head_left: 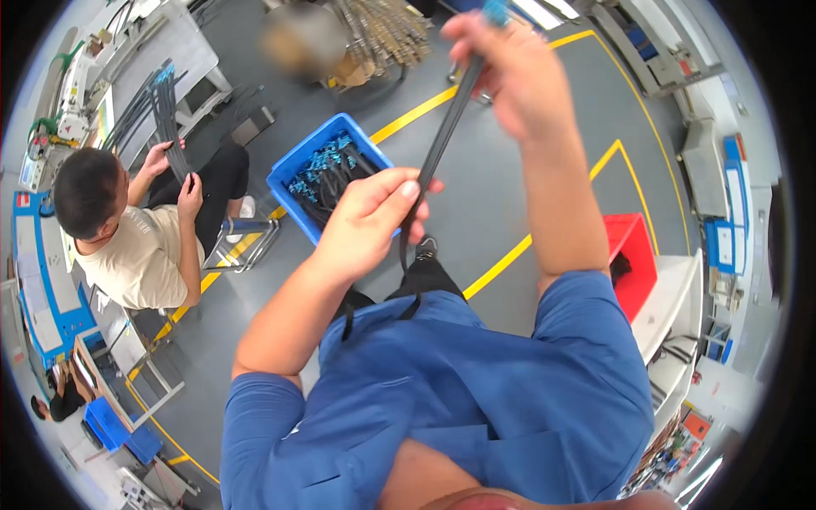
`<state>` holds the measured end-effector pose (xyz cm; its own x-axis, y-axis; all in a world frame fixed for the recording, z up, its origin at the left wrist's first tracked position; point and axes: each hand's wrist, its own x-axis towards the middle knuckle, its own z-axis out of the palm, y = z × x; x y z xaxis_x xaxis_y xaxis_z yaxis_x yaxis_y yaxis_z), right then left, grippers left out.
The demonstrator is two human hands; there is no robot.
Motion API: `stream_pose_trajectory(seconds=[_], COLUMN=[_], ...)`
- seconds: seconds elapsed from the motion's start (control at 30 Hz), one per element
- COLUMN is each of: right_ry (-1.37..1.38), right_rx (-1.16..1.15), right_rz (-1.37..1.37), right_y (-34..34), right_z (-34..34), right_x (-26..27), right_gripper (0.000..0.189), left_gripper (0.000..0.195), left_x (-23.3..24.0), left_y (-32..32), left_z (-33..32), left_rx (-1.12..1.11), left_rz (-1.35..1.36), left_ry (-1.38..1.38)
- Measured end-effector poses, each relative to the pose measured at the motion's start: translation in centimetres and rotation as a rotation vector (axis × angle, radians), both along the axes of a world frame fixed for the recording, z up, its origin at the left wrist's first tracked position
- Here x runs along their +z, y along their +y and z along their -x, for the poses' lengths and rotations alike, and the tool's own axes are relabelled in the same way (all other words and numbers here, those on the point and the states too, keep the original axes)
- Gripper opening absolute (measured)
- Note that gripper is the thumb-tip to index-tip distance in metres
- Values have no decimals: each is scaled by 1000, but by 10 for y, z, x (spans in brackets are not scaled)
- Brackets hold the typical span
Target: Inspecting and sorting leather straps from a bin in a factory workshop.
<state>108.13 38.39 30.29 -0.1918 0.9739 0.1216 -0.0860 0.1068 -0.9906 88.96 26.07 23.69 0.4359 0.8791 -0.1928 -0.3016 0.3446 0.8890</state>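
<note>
A flat black strap [446,124] runs slantwise between my two hands, taut-looking along its upper stretch. My left hand [363,223] pinches it between thumb and fingers, and a loose end hangs below. Higher up, my right hand [526,83] grips the strap close to its light-blue end piece [496,11]; this hand is slightly blurred. Below and beyond my left hand, a blue plastic bin [284,207] stands on the floor. Many black straps [347,159] with light-blue ends lie heaped in it, partly hidden by my left hand.
At left a seated co-worker [137,236] holds a bundle of similar black straps [167,115] beside a sewing machine table [182,48]. A red bin [628,261] and white shelf [669,306] stand at my right. Yellow lines [503,264] mark the grey floor.
</note>
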Motion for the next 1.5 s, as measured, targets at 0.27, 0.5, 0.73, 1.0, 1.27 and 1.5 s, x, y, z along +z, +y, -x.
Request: stream_pose_trajectory(seconds=[0.27, 0.5, 0.73, 1.0, 1.27, 1.5], right_ry=[186, 220, 218, 158, -38, -209], right_rx=[-140, -39, -96, -79, -158, -105], right_rz=[-114, -70, 36, 185, 442, 786], right_y=[-48, -71, -94, -102, -97, -72], right_z=[-71, -95, -33, 21, 58, 52], right_x=[92, 61, 28, -16, -106, -236], right_gripper=[28, 30, 29, 28, 27, 23], left_gripper=[25, 21, 19, 21, 22, 21], left_x=[26, -27, -70, -97, -188, -290], left_y=[-96, -133, -191, -211, -204, -187], left_z=[19, 87, 170, 230, 257, 243], left_rx=[-45, 24, 146, 178, 291, 480], left_rz=[-59, -154, -8, 47, 294, 554], left_ry=[60, 328, 418, 469, 552, 702])
